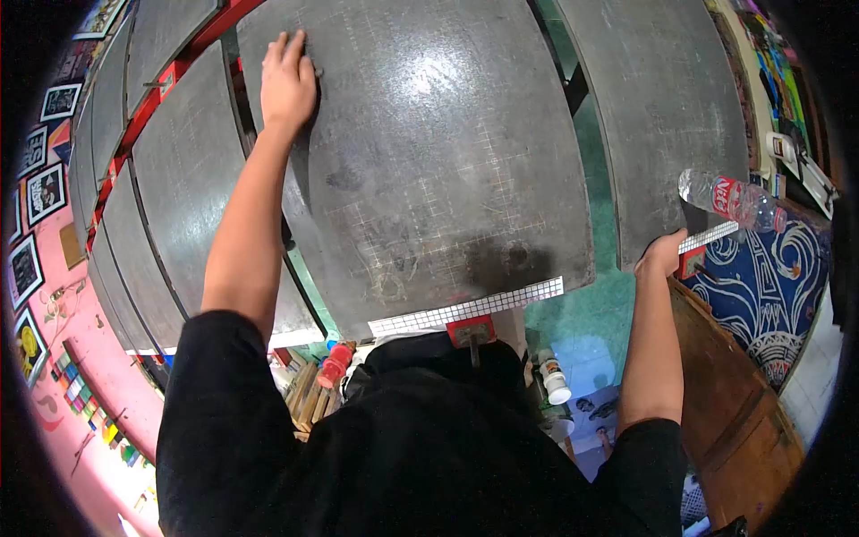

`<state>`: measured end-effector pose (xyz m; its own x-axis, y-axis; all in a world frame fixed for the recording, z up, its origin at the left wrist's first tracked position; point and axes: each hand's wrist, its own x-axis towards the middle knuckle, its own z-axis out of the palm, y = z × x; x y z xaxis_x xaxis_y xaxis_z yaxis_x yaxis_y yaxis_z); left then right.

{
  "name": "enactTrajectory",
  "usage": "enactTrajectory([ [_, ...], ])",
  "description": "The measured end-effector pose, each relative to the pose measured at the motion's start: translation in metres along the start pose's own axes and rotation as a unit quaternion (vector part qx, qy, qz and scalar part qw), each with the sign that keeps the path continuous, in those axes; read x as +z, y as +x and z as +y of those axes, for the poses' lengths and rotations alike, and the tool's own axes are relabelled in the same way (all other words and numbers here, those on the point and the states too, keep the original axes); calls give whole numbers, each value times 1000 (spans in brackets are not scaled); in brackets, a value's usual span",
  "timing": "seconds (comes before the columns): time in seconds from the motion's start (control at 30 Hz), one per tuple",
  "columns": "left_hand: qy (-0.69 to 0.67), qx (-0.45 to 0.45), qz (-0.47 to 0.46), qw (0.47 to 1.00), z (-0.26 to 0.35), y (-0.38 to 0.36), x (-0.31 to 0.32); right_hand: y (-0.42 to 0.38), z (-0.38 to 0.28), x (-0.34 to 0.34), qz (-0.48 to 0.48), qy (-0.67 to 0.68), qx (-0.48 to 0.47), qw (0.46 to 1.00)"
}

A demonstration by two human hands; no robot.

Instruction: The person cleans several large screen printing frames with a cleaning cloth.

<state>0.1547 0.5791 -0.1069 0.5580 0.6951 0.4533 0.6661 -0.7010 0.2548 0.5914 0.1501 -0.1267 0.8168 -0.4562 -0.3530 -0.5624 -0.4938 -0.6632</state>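
My left hand (pixel 288 82) lies on the upper left edge of the large grey board (pixel 429 161) in front of me, its fingers stretched out and slightly apart. My right hand (pixel 660 254) is at the lower edge of the grey board on the right (pixel 662 116), its fingers hidden beneath or behind that edge. Close to it, a clear plastic bottle with a red label (pixel 734 199) lies on its side. A white gridded strip (pixel 465 309) runs along the near edge of the middle board, above a red metal bracket (pixel 471 331).
More grey boards (pixel 183 161) on a red frame stretch to the left. Below the boards are a red container (pixel 335 365), wooden sticks (pixel 309 398) and a white bottle (pixel 554 380). A brown wooden panel (pixel 734 385) stands at the lower right. Framed pictures hang on the pink wall.
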Motion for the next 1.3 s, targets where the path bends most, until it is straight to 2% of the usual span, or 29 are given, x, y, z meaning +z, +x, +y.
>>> enactTrajectory([
  [0.07,107,-93,56,988,9,1,15,0,4,1,39,-26,-14,999],
  [0.1,8,-67,-41,997,52,-7,-4,0,1,3,39,-26,-12,999],
  [0.17,-111,48,-113,986,134,-73,-18,-2,3,0,39,-33,-23,998],
  [0.2,-101,54,-202,973,179,-105,-45,-2,3,0,32,-18,-19,999],
  [0.23,-148,56,-305,939,198,-141,-66,1,5,0,34,-18,-13,999],
  [0.27,-192,90,-338,917,188,-176,-79,5,7,-1,29,-7,-15,999],
  [0.37,-149,135,-362,910,117,-175,-103,-9,-4,-3,15,-3,3,1000],
  [0.47,-36,47,-213,975,39,-108,-82,-11,-3,-2,27,-26,10,999],
  [0.6,28,-30,-33,999,-66,-9,-18,7,5,2,40,-19,-4,999],
  [0.7,76,-38,0,996,-20,-14,5,12,7,-2,11,-33,-7,999],
  [0.73,32,40,-5,999,30,-34,-11,4,2,-2,3,-18,-1,1000],
  [0.77,2,50,-73,996,74,-65,-29,-5,-1,-5,-3,-1,7,1000],
  [0.83,-70,-22,-211,975,145,-145,-69,6,5,-3,12,-24,-8,1000],
  [0.9,-85,-55,-286,953,161,-190,-99,29,18,-1,10,-40,-39,998],
  [0.97,-71,-51,-290,953,132,-167,-102,30,22,-2,-21,1,-54,998],
  [1.1,16,-84,-88,992,12,-63,-46,23,16,-3,8,-24,-9,1000],
  [1.13,40,-99,-57,993,-26,-30,-27,44,30,-1,15,-22,-20,999],
  [1.23,136,-184,-2,973,-120,74,32,33,26,-2,2,-4,-41,999],
  [1.3,192,-236,22,952,-96,116,63,32,27,-1,-1,12,-37,999],
])
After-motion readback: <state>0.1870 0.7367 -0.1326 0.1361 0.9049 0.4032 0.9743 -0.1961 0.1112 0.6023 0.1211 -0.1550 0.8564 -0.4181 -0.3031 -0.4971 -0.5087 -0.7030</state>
